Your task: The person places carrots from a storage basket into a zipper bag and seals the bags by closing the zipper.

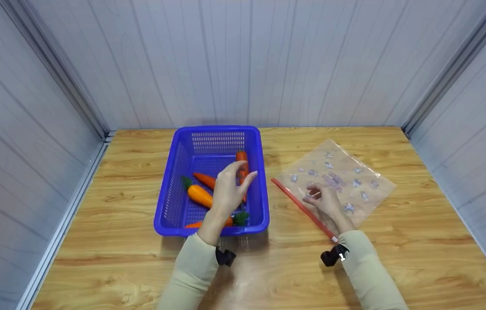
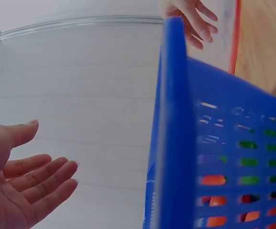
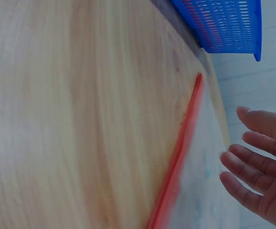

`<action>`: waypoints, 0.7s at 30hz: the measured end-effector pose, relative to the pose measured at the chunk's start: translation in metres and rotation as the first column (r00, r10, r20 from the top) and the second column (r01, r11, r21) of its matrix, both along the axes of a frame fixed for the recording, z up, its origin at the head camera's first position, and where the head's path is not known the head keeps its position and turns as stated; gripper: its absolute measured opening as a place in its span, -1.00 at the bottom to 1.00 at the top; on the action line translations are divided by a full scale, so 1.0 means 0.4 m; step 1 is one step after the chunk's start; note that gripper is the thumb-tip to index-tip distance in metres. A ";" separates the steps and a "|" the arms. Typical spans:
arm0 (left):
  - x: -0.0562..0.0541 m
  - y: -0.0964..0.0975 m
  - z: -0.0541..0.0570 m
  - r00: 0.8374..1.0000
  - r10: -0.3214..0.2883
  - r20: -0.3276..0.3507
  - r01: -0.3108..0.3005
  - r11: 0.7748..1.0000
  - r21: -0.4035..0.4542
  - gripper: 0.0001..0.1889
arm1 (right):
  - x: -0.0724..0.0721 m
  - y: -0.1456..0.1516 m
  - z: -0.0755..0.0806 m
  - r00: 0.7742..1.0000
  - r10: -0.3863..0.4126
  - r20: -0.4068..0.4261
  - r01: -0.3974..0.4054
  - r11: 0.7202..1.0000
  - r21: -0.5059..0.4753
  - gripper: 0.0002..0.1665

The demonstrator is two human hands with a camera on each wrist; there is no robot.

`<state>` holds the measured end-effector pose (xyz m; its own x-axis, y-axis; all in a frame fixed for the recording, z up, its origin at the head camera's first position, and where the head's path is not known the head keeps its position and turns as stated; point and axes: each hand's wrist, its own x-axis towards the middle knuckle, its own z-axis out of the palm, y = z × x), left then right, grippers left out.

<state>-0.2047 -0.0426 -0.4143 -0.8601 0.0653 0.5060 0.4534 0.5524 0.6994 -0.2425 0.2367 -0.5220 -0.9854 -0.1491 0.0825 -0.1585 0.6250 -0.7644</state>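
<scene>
Over the blue plastic basket (image 1: 264, 193) hovers my left hand (image 1: 228, 189), its thumb and fingers apart with nothing between them. Several toy-like carrots lie inside: a yellow-orange carrot (image 1: 200, 196) with a green top, a red-orange carrot (image 1: 203, 179), one along the right side (image 1: 241, 156) and others near the front wall, partly hidden by my left hand and wrist. My right hand (image 1: 327, 202) is above a clear zip bag (image 1: 363, 183) with a printed pattern and a red slider edge (image 1: 303, 207). Its fingers are loosely bent and hold nothing, as the right wrist view (image 3: 267, 167) shows.
Both the basket and the bag lie on a wood-grain table (image 1: 118, 202). Pale panelled walls (image 1: 243, 64) close off the back and both sides. A black wrist camera (image 1: 225, 257) sits on each sleeve.
</scene>
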 end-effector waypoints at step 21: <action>0.009 0.061 -0.076 0.998 -0.013 -0.061 0.021 0.991 0.135 -0.82 | -0.010 -0.023 -0.045 0.982 -0.040 0.182 0.043 0.999 -0.012 -0.55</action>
<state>-0.2012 -0.0184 -0.4449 -0.8272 0.0068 0.5618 0.5052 0.4467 0.7384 -0.2464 0.2274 -0.5402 -0.9895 -0.1075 -0.0967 0.0102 0.6155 -0.7881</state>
